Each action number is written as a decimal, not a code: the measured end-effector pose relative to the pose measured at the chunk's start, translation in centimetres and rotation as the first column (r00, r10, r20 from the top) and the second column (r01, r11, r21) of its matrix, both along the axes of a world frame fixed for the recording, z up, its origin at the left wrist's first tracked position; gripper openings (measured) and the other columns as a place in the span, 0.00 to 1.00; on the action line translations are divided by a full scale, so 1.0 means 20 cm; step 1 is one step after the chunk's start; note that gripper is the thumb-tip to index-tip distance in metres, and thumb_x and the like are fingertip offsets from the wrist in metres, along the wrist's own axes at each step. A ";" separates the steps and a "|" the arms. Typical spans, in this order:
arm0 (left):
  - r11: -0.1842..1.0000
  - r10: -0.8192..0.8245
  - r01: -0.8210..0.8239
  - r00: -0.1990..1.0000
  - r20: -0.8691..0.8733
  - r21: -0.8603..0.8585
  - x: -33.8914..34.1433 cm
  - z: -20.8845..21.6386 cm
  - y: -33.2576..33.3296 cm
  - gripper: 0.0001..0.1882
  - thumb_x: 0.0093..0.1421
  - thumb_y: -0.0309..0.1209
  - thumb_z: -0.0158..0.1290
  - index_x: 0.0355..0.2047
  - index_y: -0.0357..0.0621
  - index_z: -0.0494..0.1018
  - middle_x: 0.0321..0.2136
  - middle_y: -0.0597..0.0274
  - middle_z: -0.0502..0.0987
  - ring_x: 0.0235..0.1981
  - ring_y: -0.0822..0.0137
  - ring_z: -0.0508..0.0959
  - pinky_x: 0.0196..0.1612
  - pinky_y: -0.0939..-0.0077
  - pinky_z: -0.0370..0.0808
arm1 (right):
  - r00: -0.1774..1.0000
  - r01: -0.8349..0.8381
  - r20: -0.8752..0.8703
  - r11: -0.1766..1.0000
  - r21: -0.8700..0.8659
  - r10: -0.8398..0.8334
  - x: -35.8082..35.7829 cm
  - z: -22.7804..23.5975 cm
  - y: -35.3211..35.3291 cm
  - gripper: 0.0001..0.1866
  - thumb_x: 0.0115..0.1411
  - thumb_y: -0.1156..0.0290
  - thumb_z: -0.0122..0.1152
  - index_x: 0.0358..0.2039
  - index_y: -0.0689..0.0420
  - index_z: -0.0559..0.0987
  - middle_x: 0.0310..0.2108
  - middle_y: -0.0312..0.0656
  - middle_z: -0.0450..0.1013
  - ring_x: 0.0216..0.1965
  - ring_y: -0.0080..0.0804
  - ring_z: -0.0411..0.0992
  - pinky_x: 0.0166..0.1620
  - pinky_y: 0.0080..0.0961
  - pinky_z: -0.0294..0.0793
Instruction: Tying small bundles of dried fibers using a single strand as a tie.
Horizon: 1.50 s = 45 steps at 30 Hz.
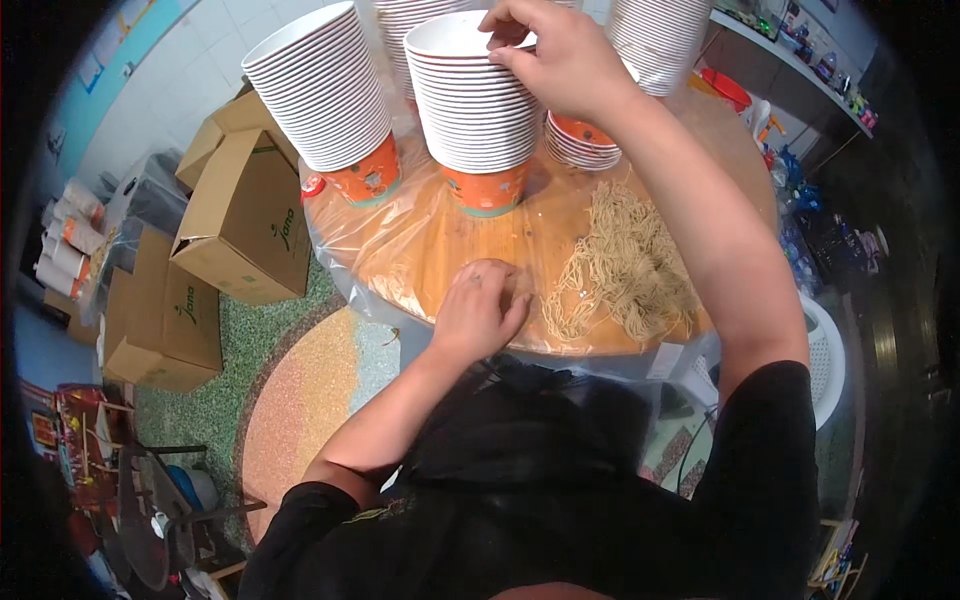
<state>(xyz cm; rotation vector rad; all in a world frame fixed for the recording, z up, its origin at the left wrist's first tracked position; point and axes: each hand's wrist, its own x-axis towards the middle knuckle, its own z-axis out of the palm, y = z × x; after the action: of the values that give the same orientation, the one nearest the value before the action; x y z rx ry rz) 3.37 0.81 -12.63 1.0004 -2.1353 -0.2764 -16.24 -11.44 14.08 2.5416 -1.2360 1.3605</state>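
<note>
A tall stack of white-rimmed paper tubs [475, 110], the lowest one showing orange with a green base, stands in the middle of the round wooden table [420, 250]. At its top my right hand [560, 60] pinches the rim of the uppermost tub between thumb and fingers. My left hand [478, 310] rests on the table's near edge, its fingers folded in and nothing showing in them. Right of it lies a loose heap of beige string [640, 265]. To the left a second stack of paper tubs [320, 90] leans outward.
More tub stacks [660, 40] stand at the back, and a short stack [582, 145] sits behind the string. Clear plastic sheeting covers the table. Cardboard boxes [245, 220] are on the floor at left. A white plastic basket [825, 360] is at right.
</note>
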 end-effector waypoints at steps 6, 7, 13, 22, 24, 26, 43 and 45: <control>0.999 0.004 -0.006 0.999 0.045 0.052 0.02 -0.02 0.00 0.23 0.66 0.39 0.67 0.54 0.37 0.77 0.51 0.44 0.83 0.59 0.42 0.81 0.67 0.48 0.74 | 0.955 0.166 -0.246 0.986 -0.008 -0.163 0.07 0.11 0.03 0.14 0.67 0.71 0.69 0.52 0.59 0.84 0.44 0.52 0.86 0.48 0.53 0.85 0.52 0.48 0.83; 0.999 0.006 -0.008 0.999 0.043 0.050 0.02 -0.02 0.00 0.23 0.66 0.39 0.67 0.54 0.37 0.77 0.51 0.44 0.83 0.59 0.42 0.81 0.67 0.48 0.74 | 0.947 0.191 -0.263 0.982 0.001 -0.184 0.08 0.15 0.07 0.14 0.67 0.72 0.68 0.52 0.58 0.84 0.43 0.52 0.86 0.48 0.54 0.85 0.52 0.48 0.83; 1.000 -0.005 0.005 1.000 -0.001 -0.020 0.02 -0.02 -0.01 0.24 0.66 0.39 0.70 0.55 0.39 0.77 0.49 0.45 0.82 0.55 0.41 0.81 0.63 0.49 0.77 | 0.941 0.082 -0.299 0.964 -0.253 -0.158 0.06 0.05 -0.06 0.13 0.68 0.75 0.61 0.52 0.58 0.78 0.42 0.56 0.85 0.44 0.60 0.84 0.48 0.56 0.82; 0.996 -0.031 0.038 0.996 -0.086 0.081 0.06 0.00 -0.01 0.27 0.65 0.39 0.72 0.56 0.37 0.76 0.52 0.42 0.81 0.57 0.39 0.81 0.62 0.50 0.78 | 0.908 0.045 -0.316 0.815 -0.578 -0.274 0.06 0.03 -0.06 0.11 0.72 0.72 0.55 0.53 0.55 0.76 0.39 0.54 0.82 0.38 0.59 0.84 0.40 0.54 0.83; 0.994 -0.019 0.026 0.997 -0.070 0.101 0.06 0.01 -0.01 0.27 0.65 0.39 0.72 0.57 0.37 0.76 0.52 0.42 0.81 0.57 0.39 0.81 0.62 0.50 0.78 | 0.992 -0.059 -0.120 0.778 -0.626 -0.022 0.04 0.05 -0.06 0.11 0.73 0.71 0.54 0.53 0.54 0.76 0.40 0.54 0.83 0.40 0.59 0.84 0.40 0.55 0.83; 0.994 -0.036 0.042 0.997 -0.070 0.098 0.04 0.01 -0.02 0.27 0.66 0.39 0.72 0.57 0.37 0.76 0.52 0.42 0.81 0.57 0.39 0.81 0.62 0.50 0.78 | 0.938 0.202 -0.108 0.770 -0.605 -0.330 -0.04 0.09 -0.15 0.11 0.76 0.71 0.51 0.54 0.55 0.77 0.41 0.55 0.82 0.41 0.63 0.83 0.41 0.57 0.83; 0.744 0.136 0.536 0.463 -0.876 0.399 0.12 -0.14 -0.10 0.14 0.83 0.28 0.45 0.61 0.35 0.72 0.52 0.57 0.81 0.57 0.65 0.81 0.65 0.68 0.75 | 0.922 -0.001 0.333 0.863 -0.505 0.195 -0.28 -0.34 0.76 0.13 0.69 0.88 0.69 0.43 0.62 0.72 0.44 0.52 0.82 0.26 0.21 0.78 0.30 0.17 0.80; 0.837 0.127 0.422 0.468 -0.874 0.348 0.12 -0.05 -0.08 0.14 0.84 0.31 0.44 0.60 0.36 0.72 0.50 0.59 0.80 0.52 0.68 0.79 0.61 0.72 0.74 | 0.963 0.052 0.258 0.893 -0.447 0.074 -0.26 -0.52 0.78 0.14 0.67 0.87 0.71 0.44 0.59 0.74 0.44 0.49 0.83 0.30 0.31 0.82 0.31 0.24 0.81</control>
<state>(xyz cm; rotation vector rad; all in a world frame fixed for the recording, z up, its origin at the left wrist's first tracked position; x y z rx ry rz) 5.84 -0.77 -13.67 0.6655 -1.1399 -1.2589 -21.50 4.24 3.58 2.0972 -0.7972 1.7938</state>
